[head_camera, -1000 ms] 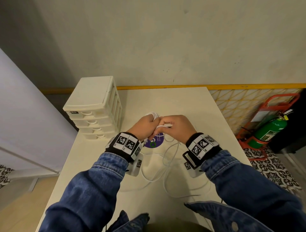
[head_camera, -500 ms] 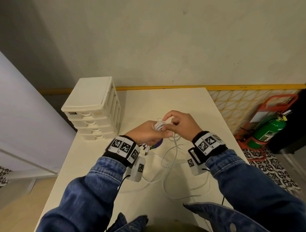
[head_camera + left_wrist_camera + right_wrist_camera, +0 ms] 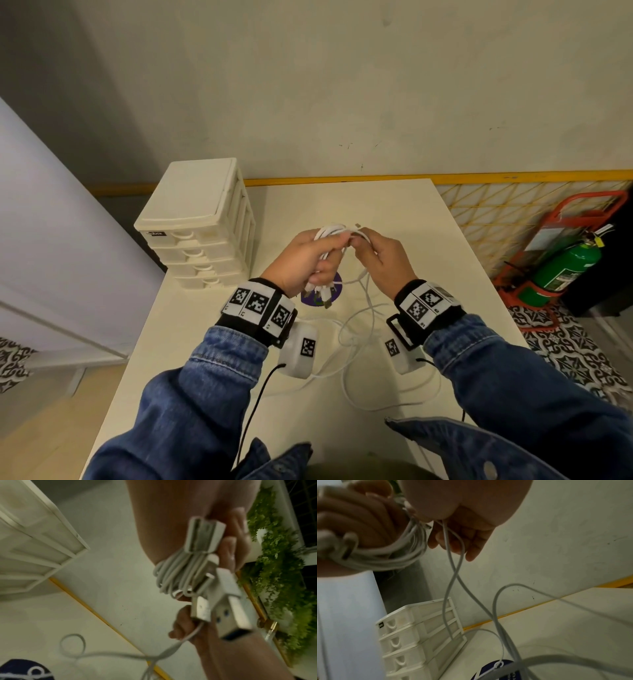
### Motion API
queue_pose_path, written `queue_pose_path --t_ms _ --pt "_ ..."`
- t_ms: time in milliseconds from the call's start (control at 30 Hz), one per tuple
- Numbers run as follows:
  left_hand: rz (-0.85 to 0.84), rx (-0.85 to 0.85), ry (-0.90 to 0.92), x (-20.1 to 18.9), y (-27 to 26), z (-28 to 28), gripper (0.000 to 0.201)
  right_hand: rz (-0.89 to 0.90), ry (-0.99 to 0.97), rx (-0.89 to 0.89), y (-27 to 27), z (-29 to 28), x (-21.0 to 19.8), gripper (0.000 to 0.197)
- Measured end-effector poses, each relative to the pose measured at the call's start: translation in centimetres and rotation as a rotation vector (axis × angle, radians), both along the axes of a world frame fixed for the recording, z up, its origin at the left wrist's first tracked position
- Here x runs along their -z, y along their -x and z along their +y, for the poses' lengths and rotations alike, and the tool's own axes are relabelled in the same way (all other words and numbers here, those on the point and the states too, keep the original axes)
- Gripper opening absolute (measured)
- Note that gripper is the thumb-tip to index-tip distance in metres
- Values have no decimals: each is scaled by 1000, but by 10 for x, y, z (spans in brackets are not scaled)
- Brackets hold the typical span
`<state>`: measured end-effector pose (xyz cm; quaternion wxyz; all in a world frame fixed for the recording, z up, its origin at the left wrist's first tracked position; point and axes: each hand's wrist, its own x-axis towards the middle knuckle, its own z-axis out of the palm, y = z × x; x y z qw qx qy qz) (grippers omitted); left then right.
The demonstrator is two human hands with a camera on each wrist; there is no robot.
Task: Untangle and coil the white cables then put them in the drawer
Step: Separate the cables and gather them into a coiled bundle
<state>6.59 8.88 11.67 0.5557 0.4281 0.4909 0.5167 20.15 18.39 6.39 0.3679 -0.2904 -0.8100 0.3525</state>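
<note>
My left hand [image 3: 308,258] grips a bundle of coiled white cables [image 3: 330,236] above the table, with several plugs [image 3: 320,291] hanging below the fist. In the left wrist view the coil [image 3: 176,574] and metal USB plugs [image 3: 229,609] lie against the fingers. My right hand [image 3: 380,255] pinches a white cable strand [image 3: 358,233] at the top of the bundle. From it loose cable [image 3: 452,574] trails down to the table [image 3: 394,212]. More loose loops [image 3: 356,342] lie on the table between my wrists. The white drawer unit [image 3: 198,226] stands at the left, all its drawers closed.
A round purple sticker [image 3: 320,296] lies on the table under my hands. A wall runs behind the table's far edge. To the right, on the floor, a green fire extinguisher [image 3: 565,270] stands in a red stand. A white panel [image 3: 51,240] stands at the left.
Both hands rose a little and came together again at the top of the bundle. The right hand brought another stretch of cable up and over the coil in the left hand.
</note>
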Motion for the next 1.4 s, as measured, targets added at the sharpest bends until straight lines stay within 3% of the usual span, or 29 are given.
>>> queue_pose_path --t_ms 167,267,367,433,533,600,700,867,1000,1167,1233,1300,1400 --pt "85 -23 -116 -8 -11 1 52 -70 92 -24 9 -4 2 27" --pt "-10 31 -135 -9 -9 1 55 -51 274 -60 12 -6 4 25" --pt "-145 98 -109 -12 -4 2 38 161 481 6 12 -7 -3 31" --pt "-93 118 -68 -10 -4 1 27 344 597 118 9 -1 -12 29" --pt "-7 104 36 2 -7 1 29 471 641 165 7 13 -30 21" --pt "-1 85 103 12 -10 2 34 451 633 184 6 15 -40 18" --pt "-107 151 147 19 -11 4 39 372 608 231 8 19 -39 33" --pt "-451 350 -65 4 -6 8 41 -82 438 177 12 19 -9 37" --pt "-550 145 -267 -13 2 13 50 -414 404 -12 8 -2 24 40" --pt "-590 -321 -383 -18 15 17 54 -357 372 -40 8 -20 41 16" --pt "-602 -463 -392 -15 20 17 52 -463 249 -60 11 -26 41 17" --pt "-559 -549 -391 -9 26 19 49 -678 81 -110 14 -32 42 33" --pt "-353 -663 -357 3 34 20 40 -761 -45 -224 17 -41 38 35"
